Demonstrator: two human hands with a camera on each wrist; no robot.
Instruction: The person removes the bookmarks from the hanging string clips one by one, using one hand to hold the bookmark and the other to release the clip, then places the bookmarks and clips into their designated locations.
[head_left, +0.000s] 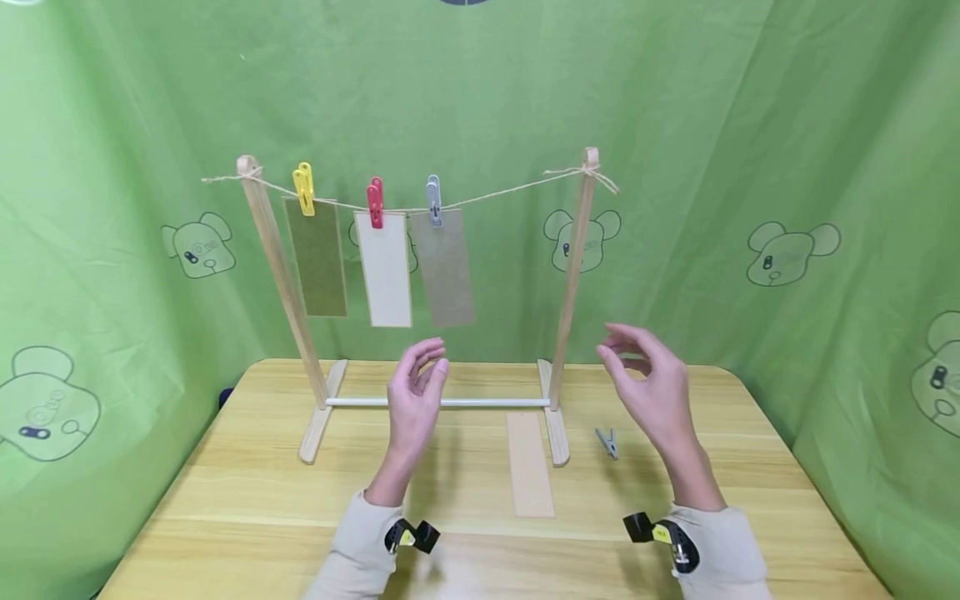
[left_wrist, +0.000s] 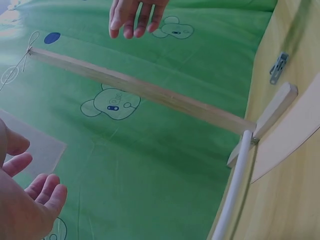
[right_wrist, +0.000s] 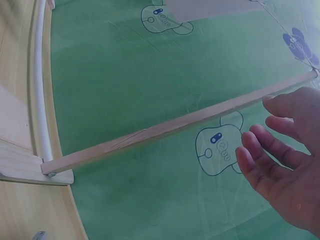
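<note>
While nothing is held, left hand (head_left: 416,392) and right hand (head_left: 648,383) are raised apart above desk (head_left: 225,492), fingers loosely curled. Tan card (head_left: 530,475) and grey clip (head_left: 607,442) are laid near right post (head_left: 573,275), within reach. Three cards are pegged on string (head_left: 487,198).

Green bear-print backdrop (head_left: 750,125), perhaps cloth.

The pale wooden worktop (head_left: 262,500) looked smooth and matt; the grey plastic peg (head_left: 607,442) faintly glossy; the tan card strip (head_left: 529,475) matt; the green cloth backdrop (head_left: 750,125) softly creased.
</note>
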